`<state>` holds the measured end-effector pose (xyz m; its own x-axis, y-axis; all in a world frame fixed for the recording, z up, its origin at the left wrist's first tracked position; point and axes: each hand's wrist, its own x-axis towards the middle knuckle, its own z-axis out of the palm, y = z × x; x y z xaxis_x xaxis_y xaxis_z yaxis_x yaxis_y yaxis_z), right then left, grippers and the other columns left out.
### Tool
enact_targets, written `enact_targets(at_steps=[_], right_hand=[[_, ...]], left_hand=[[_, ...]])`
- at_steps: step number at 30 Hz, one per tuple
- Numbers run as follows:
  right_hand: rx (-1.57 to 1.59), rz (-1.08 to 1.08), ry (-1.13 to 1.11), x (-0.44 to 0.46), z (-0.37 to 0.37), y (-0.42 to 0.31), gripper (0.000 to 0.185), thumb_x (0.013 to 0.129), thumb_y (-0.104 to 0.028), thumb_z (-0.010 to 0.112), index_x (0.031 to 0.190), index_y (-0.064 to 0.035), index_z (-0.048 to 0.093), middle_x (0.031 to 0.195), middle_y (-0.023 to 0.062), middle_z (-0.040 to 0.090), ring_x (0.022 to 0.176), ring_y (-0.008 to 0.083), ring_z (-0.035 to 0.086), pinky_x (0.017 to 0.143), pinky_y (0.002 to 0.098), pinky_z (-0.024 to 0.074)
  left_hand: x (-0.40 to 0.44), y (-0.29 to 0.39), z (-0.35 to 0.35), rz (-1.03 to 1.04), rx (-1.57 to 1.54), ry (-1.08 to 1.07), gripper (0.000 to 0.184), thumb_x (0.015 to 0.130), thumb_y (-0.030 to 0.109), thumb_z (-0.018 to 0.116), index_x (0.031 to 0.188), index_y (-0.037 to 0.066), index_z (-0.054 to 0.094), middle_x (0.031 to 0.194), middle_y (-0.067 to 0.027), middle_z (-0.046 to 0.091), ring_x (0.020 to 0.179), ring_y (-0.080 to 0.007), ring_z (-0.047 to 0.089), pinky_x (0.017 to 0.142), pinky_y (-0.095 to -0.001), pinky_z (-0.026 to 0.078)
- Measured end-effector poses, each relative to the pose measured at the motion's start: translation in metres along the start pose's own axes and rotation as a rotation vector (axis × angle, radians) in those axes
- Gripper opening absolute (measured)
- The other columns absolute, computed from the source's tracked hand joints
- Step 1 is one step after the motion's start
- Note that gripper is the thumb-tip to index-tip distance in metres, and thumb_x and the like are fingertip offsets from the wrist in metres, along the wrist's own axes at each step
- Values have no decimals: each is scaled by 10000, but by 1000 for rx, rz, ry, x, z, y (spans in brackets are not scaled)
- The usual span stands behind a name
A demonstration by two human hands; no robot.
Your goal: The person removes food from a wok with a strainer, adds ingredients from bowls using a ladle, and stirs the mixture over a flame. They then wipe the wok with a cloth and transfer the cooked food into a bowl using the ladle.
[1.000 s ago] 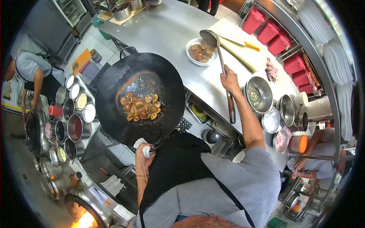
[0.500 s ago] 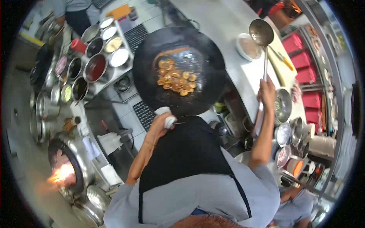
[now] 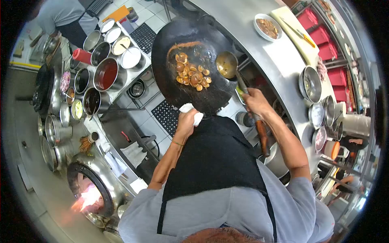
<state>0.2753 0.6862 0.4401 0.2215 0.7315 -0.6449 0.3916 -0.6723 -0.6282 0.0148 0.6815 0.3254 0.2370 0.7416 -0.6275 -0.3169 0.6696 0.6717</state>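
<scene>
My left hand is closed around a folded white cloth at the near edge of a large black wok. What the cloth covers there is hidden. Brown, glossy pieces that look like clams in their shells lie in a heap inside the wok. My right hand grips the metal shaft of a ladle, above its wooden handle. The ladle's bowl is over the right side of the wok, with some liquid in it.
A white bowl of brown food stands on the steel counter, beside a cutting board with a knife. Several sauce pots fill the left stand. Flames rise from a burner at lower left. Another person works at upper left.
My right hand has brought the ladle from above the counter, near the white bowl, left and down to the wok. My left hand keeps its grip. The whole view has shifted slightly.
</scene>
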Motion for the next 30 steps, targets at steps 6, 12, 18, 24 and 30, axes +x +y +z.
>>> enact_targets(at_steps=[6,12,18,24,30], right_hand=[[645,104,-325,-21,58,-29,163,908,-115,518,763,-62,464,622,15,436,413,101,422,338,302,376],[1037,181,-614,-13,61,-13,62,955,-107,465,929,-51,460,681,-1,443,419,27,385,289,213,325],[1303,197,-874,4,51,5,162,964,-109,442,1103,-26,430,696,2,449,402,21,380,271,199,316],[1353,91,-867,3,6,8,59,958,-98,445,956,-42,426,697,13,467,399,28,388,275,212,320],[1456,-28,-772,2,-77,2,211,961,-97,426,1146,2,423,722,10,439,406,4,347,273,188,300]], left_hand=[[10,-1,4,71,27,18,51,823,70,527,784,98,509,639,-17,528,465,-122,506,352,-265,330],[-2,3,-3,-48,63,16,72,829,120,538,764,92,522,608,-29,516,447,-133,495,351,-277,331],[-12,19,-5,-164,-63,-38,61,838,128,534,791,89,533,624,-36,532,461,-142,489,363,-270,330],[-15,36,11,-223,-191,-147,72,824,146,551,775,93,547,646,-85,577,478,-156,506,369,-260,339],[16,54,47,-209,-239,-280,73,807,124,555,738,106,539,635,-88,573,473,-156,504,371,-257,329]])
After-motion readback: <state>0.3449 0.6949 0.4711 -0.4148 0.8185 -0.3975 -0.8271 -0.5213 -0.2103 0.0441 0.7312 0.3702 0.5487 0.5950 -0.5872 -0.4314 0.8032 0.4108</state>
